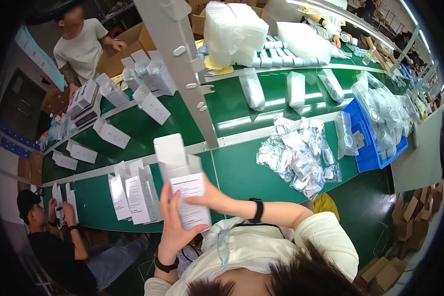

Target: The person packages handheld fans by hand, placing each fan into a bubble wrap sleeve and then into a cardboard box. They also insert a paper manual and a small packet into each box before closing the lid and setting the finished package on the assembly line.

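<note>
A white cardboard box (191, 185) with printed text on its side and its top flaps standing up is in front of my body, over the table's near edge. My left hand (173, 221) wraps its left side and lower end, fingers along the edge. My right hand (213, 195) grips the same box from the right, fingers lying across the printed face. What is inside the box cannot be seen. To the left of my hands several similar white boxes (137, 196) stand close together on the green table (236, 177).
To the right lie a pile of small clear packets (301, 153) and a blue bin (362, 143) of bubble-wrapped items. Bubble-wrapped pieces (252, 89) and open white boxes (112, 132) sit on the conveyor beyond. A metal post (185, 74) rises ahead. A person (59, 241) works at left.
</note>
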Tool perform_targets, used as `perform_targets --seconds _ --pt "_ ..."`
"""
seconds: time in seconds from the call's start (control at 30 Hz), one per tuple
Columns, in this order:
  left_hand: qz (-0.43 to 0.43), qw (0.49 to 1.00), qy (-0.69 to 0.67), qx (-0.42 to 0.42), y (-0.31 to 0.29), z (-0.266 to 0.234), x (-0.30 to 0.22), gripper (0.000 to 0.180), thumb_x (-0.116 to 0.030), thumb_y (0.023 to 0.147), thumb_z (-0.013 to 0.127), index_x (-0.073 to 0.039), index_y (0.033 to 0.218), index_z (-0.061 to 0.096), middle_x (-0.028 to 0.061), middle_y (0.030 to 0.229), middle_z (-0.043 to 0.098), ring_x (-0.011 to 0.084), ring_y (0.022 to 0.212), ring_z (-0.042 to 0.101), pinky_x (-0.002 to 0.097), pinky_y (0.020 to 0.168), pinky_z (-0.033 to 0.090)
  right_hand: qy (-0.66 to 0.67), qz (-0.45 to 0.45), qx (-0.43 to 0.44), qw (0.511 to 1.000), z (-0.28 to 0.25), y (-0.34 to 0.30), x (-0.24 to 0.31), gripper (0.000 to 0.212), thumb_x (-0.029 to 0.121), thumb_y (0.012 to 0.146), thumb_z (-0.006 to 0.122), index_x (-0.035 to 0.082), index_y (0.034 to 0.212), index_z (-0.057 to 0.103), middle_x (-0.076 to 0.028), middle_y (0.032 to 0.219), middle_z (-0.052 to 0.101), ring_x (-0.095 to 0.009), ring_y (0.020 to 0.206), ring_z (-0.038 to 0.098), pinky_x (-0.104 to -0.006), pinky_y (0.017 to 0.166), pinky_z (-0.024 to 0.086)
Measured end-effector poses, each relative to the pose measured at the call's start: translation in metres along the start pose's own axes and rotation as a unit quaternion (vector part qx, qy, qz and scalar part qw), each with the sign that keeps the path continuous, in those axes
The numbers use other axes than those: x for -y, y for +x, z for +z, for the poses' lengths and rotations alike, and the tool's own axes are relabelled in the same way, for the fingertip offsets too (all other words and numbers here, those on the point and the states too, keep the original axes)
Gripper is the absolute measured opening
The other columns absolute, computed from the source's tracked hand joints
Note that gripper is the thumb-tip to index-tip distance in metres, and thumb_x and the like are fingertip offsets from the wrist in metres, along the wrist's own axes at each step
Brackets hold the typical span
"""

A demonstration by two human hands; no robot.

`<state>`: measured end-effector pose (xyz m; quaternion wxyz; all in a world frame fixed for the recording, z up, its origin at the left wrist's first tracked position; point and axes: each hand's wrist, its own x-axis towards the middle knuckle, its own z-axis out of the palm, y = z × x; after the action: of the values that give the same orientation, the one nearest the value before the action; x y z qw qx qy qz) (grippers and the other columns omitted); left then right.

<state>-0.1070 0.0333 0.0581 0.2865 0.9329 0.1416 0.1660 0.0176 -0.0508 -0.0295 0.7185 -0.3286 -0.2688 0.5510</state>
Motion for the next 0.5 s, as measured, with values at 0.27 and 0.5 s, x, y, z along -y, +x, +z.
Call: perform_targets --seconds 0.27,0.5 --pt "-0.118 0.878 -0.46 -0.056 0.047 0.09 0.017 0.088 -0.012 0.051 0.078 -0.011 0.123 0.028 0.014 0.124 0.026 0.027 0.114 0.035 0.0363 0.089 0.037 -0.42 -0.09 -0.108 0.897 -0.169 -0.024 0.073 0.047 0.017 0.074 0.062 0.007 0.118 0.047 -0.011 0.113 0.051 -0.024 0.103 0.051 -0.0327 0.086 0.041" --pt "-0.114 0.984 -0.137 -0.015 0.053 0.085 0.017 0.081 -0.012 0.052 0.078 -0.013 0.12 0.033 0.0128 0.117 0.029 0.0275 0.109 0.038 0.0356 0.087 0.038 -0.671 0.017 -0.522 0.527 -0.375 0.111 0.154 0.072 0.03 0.069 0.068 0.007 0.127 0.032 -0.021 0.1 0.055 -0.034 0.096 0.051 -0.0414 0.082 0.041"
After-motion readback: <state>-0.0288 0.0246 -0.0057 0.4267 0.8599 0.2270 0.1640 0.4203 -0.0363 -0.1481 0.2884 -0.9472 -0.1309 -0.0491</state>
